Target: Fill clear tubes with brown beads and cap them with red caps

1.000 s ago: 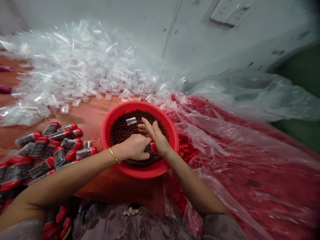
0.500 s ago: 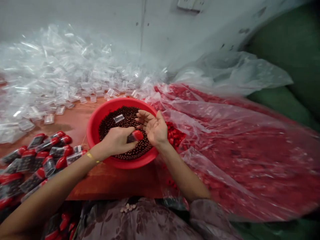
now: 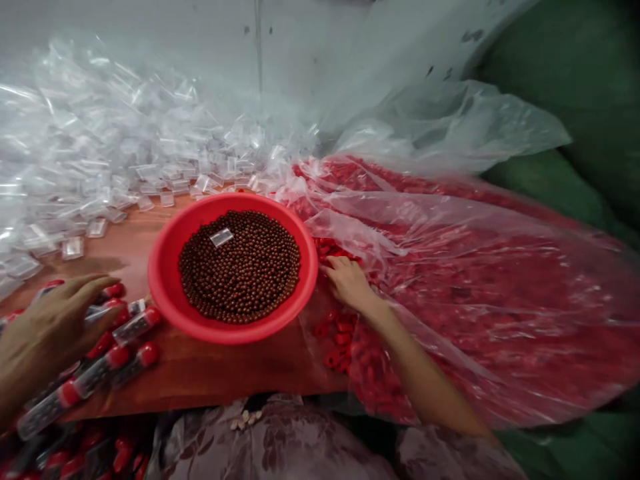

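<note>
Clear tubes with rounded red ends and dark filling lie jumbled on their sides around eight o'clock, many tilted toward two. Small, glossy red pieces, some with holes, lie loosely heaped from the view's centre toward six.

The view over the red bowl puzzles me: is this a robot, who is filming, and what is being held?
No robot: these are a person's bare hands, filmed by a camera worn on their head. On the orange surface, the red bowl holds small brown balls with one clear piece on top. The left hand spreads over red-ended clear tubes, gripping none visibly. The right hand is at small red pieces; its grip is hidden. Many clear pieces are heaped behind.
</note>
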`<action>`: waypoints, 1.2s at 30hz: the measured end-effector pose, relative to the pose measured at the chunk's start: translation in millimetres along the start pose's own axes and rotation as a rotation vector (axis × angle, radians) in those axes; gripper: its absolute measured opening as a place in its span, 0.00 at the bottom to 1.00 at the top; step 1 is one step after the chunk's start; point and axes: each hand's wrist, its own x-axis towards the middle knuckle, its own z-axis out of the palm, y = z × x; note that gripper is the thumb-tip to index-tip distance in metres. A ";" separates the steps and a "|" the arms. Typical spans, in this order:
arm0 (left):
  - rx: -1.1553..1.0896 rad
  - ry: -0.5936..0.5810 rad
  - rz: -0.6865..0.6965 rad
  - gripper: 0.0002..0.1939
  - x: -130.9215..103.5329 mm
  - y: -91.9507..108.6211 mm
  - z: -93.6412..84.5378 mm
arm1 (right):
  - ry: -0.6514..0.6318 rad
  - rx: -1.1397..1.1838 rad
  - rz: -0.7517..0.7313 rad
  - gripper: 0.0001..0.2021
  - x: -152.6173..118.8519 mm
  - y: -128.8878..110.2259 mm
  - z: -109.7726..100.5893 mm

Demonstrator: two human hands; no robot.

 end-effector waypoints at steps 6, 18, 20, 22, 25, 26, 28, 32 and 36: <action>0.195 -0.113 0.143 0.16 88.6 60.6 6.7 | 0.056 0.010 -0.052 0.14 6.6 -6.9 11.9; 0.264 -0.241 0.567 0.19 194.5 57.4 56.2 | 0.470 0.910 0.132 0.07 -1.0 -48.4 -18.2; 0.288 -0.309 0.614 0.18 198.9 54.7 55.4 | 0.498 0.881 0.081 0.08 7.8 -60.7 -23.3; 0.308 -0.346 0.564 0.14 198.8 52.6 55.1 | 0.518 0.816 0.073 0.09 14.8 -67.2 -24.6; 0.283 -0.355 0.461 0.10 189.5 52.9 55.3 | 0.536 0.777 0.104 0.09 19.0 -68.6 -22.2; 0.257 -0.366 0.415 0.08 185.3 53.9 54.9 | 0.546 0.780 0.106 0.09 19.0 -68.2 -21.0; 0.173 -0.445 0.281 0.07 178.1 57.0 52.5 | 0.572 0.781 0.099 0.09 18.2 -67.7 -19.1; -0.139 -0.791 -0.174 0.10 178.0 65.3 46.8 | 0.589 0.761 0.108 0.09 17.5 -69.1 -16.6; -0.380 -0.871 -0.354 0.12 195.8 75.9 54.1 | 0.603 0.748 0.117 0.09 17.6 -69.6 -12.5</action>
